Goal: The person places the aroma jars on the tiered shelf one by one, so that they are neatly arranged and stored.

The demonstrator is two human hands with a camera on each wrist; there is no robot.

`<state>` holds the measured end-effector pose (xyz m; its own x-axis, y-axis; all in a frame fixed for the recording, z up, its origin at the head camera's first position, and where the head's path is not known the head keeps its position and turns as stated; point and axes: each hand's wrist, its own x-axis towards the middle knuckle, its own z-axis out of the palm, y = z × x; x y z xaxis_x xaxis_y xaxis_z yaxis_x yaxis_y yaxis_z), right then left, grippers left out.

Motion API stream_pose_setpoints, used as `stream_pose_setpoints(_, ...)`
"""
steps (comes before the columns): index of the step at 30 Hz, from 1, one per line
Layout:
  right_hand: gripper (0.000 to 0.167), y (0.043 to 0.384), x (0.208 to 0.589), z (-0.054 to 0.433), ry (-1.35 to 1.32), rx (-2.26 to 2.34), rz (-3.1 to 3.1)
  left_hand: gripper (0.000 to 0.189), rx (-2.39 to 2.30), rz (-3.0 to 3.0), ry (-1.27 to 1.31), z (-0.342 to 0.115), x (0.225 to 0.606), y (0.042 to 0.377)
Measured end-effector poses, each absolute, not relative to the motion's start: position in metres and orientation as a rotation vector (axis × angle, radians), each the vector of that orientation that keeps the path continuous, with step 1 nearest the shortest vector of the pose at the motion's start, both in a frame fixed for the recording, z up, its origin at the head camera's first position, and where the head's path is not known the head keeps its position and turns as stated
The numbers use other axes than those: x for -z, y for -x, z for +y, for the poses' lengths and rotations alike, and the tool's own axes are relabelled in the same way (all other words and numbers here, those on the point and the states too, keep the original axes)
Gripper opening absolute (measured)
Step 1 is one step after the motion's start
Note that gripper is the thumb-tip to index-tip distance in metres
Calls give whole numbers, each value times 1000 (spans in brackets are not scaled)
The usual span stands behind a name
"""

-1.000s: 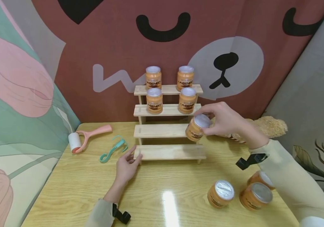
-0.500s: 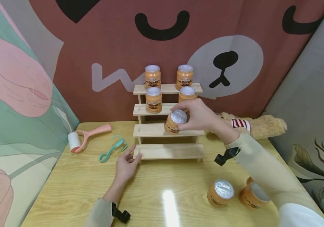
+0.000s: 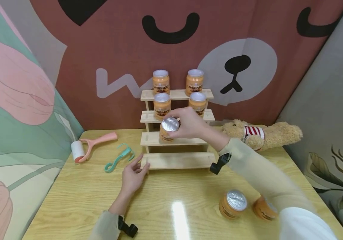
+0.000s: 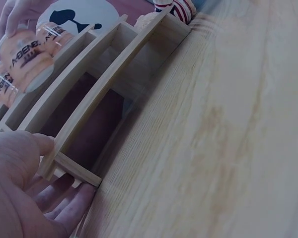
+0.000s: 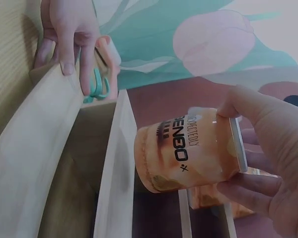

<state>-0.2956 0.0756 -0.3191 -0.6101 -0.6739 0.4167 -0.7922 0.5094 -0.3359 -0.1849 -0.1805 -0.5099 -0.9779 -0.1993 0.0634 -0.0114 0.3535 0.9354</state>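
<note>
Head view: the right hand comes in from the right and grasps 1 orange jar near its silver lid, thumb at the front and fingertips round the back. The jar lies just left of the palm, its body hanging below the fingers, with its long axis close to upright and perhaps leaning a little.

What counts now is the gap between the jar's base and the 3rd board from the top. Right wrist view puts that base right against or just above the board—I cannot tell whether they touch. Along the board, the jar sits left of the middle, in front of and below the left jar of the 2nd tier.

The left hand is farther from the jar, down at the near-left corner of the stepped rack. It grips the lowest board's left end—thumb above, other fingers curled beneath, as the left wrist view shows. With the rack held there, letting the base meet the board squarely looks like the delicate part.
</note>
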Motion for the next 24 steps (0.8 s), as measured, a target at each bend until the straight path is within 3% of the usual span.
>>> stream_pose_setpoints(10, 52, 300, 328, 54, -1198, -742, -2543, 56, 1698, -2440, -205, -181, 511, 185)
stream_pose_setpoints(24, 31, 302, 339, 49, -1082, -733, -2550, 56, 1701, -2421, -183, -181, 511, 186)
